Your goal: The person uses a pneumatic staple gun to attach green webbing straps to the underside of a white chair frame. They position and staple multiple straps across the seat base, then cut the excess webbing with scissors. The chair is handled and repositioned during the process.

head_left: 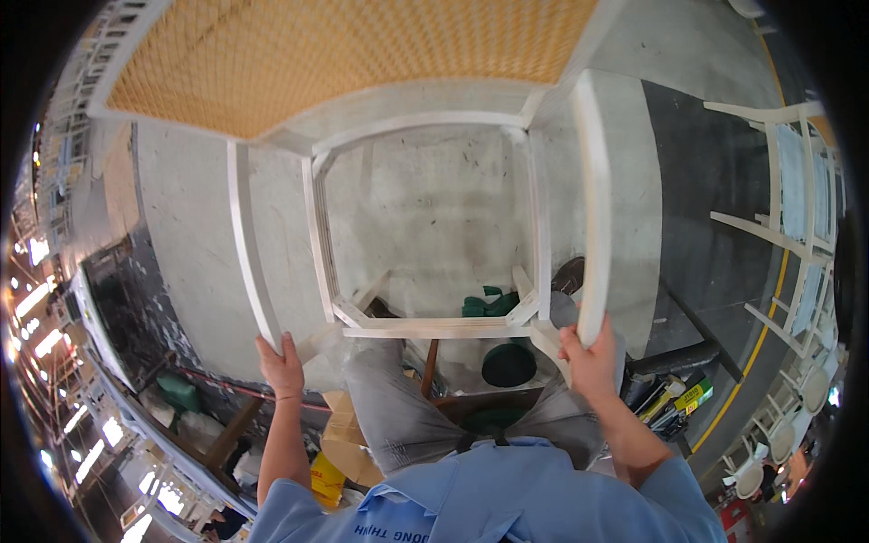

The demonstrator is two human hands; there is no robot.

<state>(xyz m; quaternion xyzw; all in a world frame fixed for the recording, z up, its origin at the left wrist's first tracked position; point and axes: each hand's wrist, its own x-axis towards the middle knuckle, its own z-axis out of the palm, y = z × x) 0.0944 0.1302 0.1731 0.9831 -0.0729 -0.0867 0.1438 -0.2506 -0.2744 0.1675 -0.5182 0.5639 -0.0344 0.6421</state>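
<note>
A white wooden armchair frame [425,328] stands in front of me, its seat opening bare so that the floor shows through. Woven tan cane [353,54] fills its backrest, at the far side. My left hand [282,366] is wrapped round the near end of the left armrest [249,235]. On the other side, my right hand [590,362] grips the near end of the right armrest [593,199]. The chair's near legs drop close to my knees and are partly hidden.
Several pale chair frames [787,199] stand along the right beyond a yellow floor line. A dark green round object [509,365] and crumpled green material [489,303] lie below the chair. A cardboard box [348,434] is by my left leg; packages [674,403] lie to my right.
</note>
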